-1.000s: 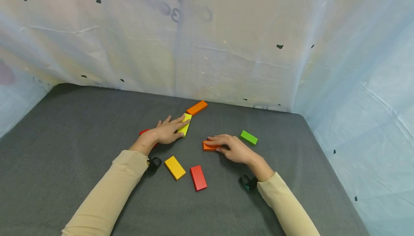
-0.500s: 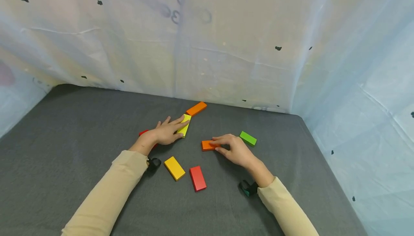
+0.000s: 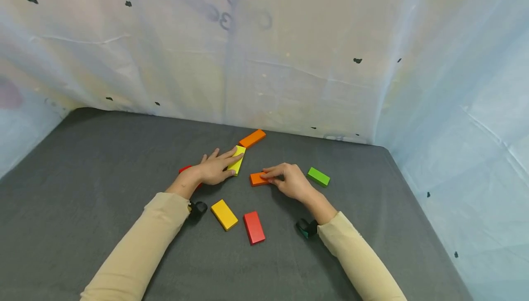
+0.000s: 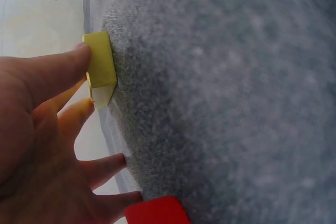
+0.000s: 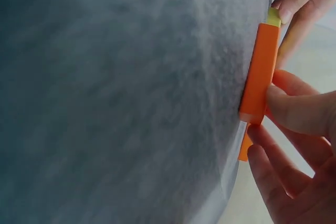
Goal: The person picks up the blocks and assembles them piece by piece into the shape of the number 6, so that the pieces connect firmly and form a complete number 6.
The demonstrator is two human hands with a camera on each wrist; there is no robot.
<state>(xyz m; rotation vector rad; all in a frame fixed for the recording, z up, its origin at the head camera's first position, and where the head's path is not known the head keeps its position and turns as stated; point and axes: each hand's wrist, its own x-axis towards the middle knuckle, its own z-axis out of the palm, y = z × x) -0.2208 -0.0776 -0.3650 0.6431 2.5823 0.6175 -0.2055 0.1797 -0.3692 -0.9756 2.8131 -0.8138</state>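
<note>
My left hand lies with spread, straight fingers on a light-yellow block. In the left wrist view its thumb touches one edge of this yellow block and other fingertips meet it from behind. My right hand pinches an orange block at its right end, between thumb and fingers. The right wrist view shows that orange block close up, with the thumb on its side. Partly hidden under the left wrist lies a red block.
A second orange block touches or nearly touches the yellow block's far end. Right of my right hand lies a green block. Closer in are a dark-yellow block and another red block. White sheeting rises behind the grey cloth surface.
My right hand has moved left and slightly away from me, and the orange block has gone with it. The left hand and the other blocks keep their places.
</note>
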